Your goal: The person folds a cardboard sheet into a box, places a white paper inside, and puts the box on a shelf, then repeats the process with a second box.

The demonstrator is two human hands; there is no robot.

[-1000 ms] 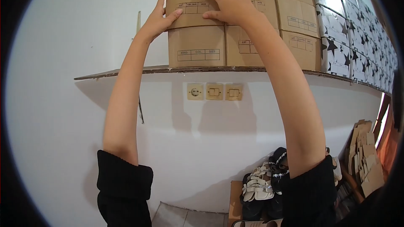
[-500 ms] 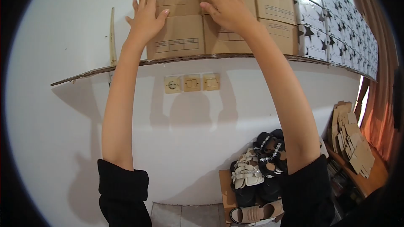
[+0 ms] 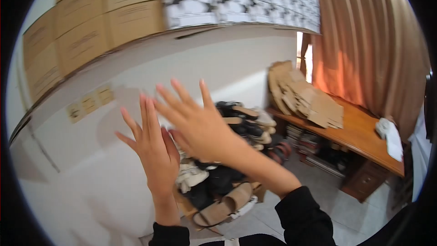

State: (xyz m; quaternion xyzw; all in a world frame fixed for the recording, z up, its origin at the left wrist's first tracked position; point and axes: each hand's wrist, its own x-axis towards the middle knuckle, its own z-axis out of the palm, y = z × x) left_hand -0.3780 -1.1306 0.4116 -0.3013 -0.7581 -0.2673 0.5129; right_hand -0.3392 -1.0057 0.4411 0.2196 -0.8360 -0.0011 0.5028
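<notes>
In mid-air before the white wall, my left hand (image 3: 154, 155) is raised with its fingers spread and nothing in it. Beside it on the right, my right hand (image 3: 195, 127) also has its fingers apart and holds nothing; the two hands overlap or touch near the thumbs. Behind and below them is a pile of shoes, with a beige shoe (image 3: 227, 205) at its front. Above, brown cardboard boxes (image 3: 82, 41) and white boxes with dark star shapes (image 3: 191, 11) stand stacked on a shelf.
Wall sockets and switches (image 3: 90, 102) are at the left. On the right, flattened cardboard (image 3: 305, 95) lies on a wooden desk (image 3: 359, 130), with a white cloth (image 3: 389, 139) at its end. A brown curtain (image 3: 359, 41) hangs behind the desk.
Both hands have left the brown boxes, moved down and come together. The view has turned to the right, showing more of the desk and curtain.
</notes>
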